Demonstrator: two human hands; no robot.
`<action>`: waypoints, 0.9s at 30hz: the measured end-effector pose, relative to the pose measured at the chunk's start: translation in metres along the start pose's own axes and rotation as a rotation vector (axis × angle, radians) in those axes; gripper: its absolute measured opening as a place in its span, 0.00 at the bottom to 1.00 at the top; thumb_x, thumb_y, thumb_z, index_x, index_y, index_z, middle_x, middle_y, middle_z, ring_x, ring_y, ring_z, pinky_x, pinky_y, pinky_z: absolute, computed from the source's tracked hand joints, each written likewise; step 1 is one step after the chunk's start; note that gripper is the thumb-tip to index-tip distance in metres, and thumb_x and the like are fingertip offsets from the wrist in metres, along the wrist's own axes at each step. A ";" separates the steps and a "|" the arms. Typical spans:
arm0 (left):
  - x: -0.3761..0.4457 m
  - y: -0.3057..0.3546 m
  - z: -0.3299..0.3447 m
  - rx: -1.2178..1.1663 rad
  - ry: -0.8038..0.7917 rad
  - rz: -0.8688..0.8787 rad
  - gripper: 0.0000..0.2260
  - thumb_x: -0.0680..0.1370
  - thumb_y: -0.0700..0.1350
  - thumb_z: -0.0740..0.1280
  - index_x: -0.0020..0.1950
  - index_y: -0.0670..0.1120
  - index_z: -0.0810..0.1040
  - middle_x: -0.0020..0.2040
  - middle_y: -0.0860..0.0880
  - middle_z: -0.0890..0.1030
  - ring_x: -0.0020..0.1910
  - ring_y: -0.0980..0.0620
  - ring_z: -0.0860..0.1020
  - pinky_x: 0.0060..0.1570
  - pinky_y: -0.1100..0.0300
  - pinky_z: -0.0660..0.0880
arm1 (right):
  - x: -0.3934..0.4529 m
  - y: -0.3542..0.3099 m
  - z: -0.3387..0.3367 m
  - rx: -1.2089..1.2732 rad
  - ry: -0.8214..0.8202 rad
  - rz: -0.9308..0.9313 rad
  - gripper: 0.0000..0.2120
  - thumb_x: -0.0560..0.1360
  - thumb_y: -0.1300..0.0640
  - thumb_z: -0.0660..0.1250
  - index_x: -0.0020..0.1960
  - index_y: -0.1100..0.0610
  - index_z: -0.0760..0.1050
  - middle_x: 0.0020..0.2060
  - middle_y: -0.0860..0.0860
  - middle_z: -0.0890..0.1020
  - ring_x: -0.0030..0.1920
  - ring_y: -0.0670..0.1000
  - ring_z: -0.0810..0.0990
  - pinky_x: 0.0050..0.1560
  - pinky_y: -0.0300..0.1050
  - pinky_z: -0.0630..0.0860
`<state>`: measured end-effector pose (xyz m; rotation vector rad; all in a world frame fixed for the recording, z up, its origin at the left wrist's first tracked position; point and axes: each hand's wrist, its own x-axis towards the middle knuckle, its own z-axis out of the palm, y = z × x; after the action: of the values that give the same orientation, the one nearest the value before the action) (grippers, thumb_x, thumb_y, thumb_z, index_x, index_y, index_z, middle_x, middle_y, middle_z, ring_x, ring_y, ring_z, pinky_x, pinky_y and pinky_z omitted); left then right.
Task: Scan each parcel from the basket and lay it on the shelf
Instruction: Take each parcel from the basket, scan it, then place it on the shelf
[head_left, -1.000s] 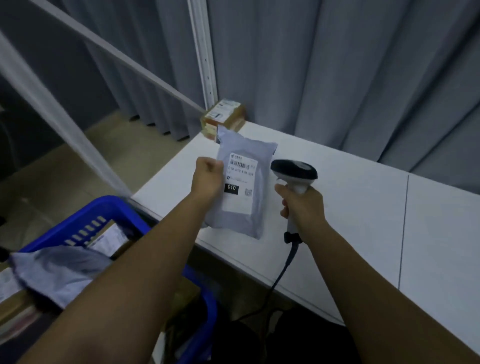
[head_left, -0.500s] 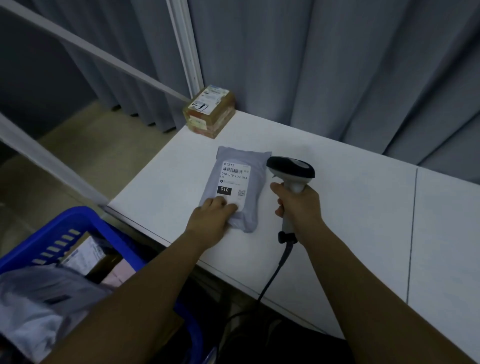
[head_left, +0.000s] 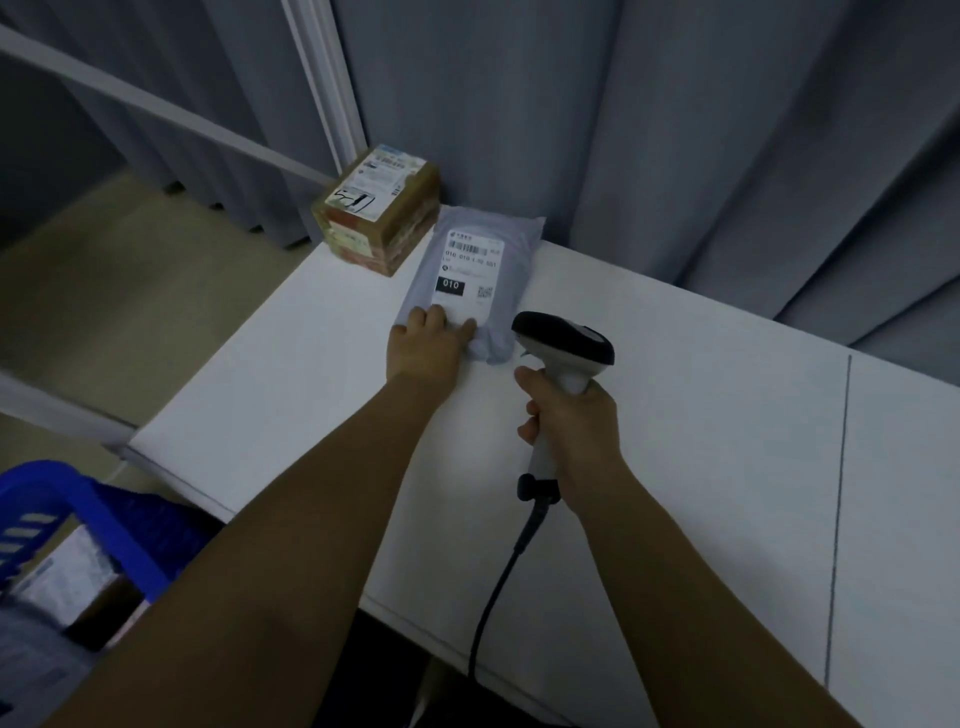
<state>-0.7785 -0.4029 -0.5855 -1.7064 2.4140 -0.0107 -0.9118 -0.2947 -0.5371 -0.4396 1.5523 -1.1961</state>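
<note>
A grey poly mailer parcel (head_left: 480, 270) with a white label lies flat on the white shelf (head_left: 675, 415), label up, right beside a brown cardboard parcel (head_left: 376, 208) at the far left corner. My left hand (head_left: 428, 345) rests its fingers on the mailer's near edge. To its right, my right hand (head_left: 571, 421) grips the handle of a black and white barcode scanner (head_left: 563, 345), whose head points toward the mailer. The blue basket (head_left: 78, 499) sits low at the left with more parcels (head_left: 57, 597) inside.
Grey curtains (head_left: 675, 130) hang right behind the shelf. A white frame post (head_left: 324, 88) and a slanted bar stand at the back left. The scanner cable (head_left: 493, 597) drops over the shelf's front edge. A seam (head_left: 839, 493) divides the shelf surface on the right.
My left hand laid the held-up mailer down on the shelf and slid it back to the cardboard parcel. The scanner hand stayed about where it was.
</note>
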 end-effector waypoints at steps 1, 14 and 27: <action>0.009 0.000 -0.002 0.012 -0.015 -0.015 0.25 0.81 0.50 0.60 0.77 0.53 0.57 0.69 0.42 0.65 0.69 0.41 0.64 0.65 0.48 0.65 | 0.002 0.000 0.000 0.010 0.012 0.015 0.09 0.73 0.58 0.73 0.49 0.62 0.76 0.32 0.53 0.75 0.29 0.48 0.73 0.32 0.41 0.74; -0.015 -0.017 -0.021 -0.376 0.128 -0.101 0.25 0.80 0.42 0.59 0.77 0.48 0.59 0.77 0.42 0.57 0.75 0.42 0.57 0.72 0.48 0.58 | -0.015 -0.006 0.001 0.031 -0.008 0.018 0.09 0.73 0.58 0.73 0.49 0.60 0.76 0.31 0.51 0.75 0.26 0.47 0.73 0.35 0.43 0.74; -0.182 -0.064 -0.073 -0.853 0.193 -0.292 0.18 0.81 0.44 0.60 0.71 0.48 0.68 0.67 0.45 0.73 0.64 0.48 0.73 0.61 0.57 0.70 | -0.124 0.000 0.069 -0.114 -0.279 -0.041 0.07 0.73 0.56 0.73 0.44 0.58 0.78 0.29 0.51 0.75 0.26 0.48 0.73 0.36 0.43 0.77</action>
<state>-0.6713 -0.2620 -0.4798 -2.4717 2.4349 0.9803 -0.8073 -0.2298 -0.4675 -0.6859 1.3780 -1.0312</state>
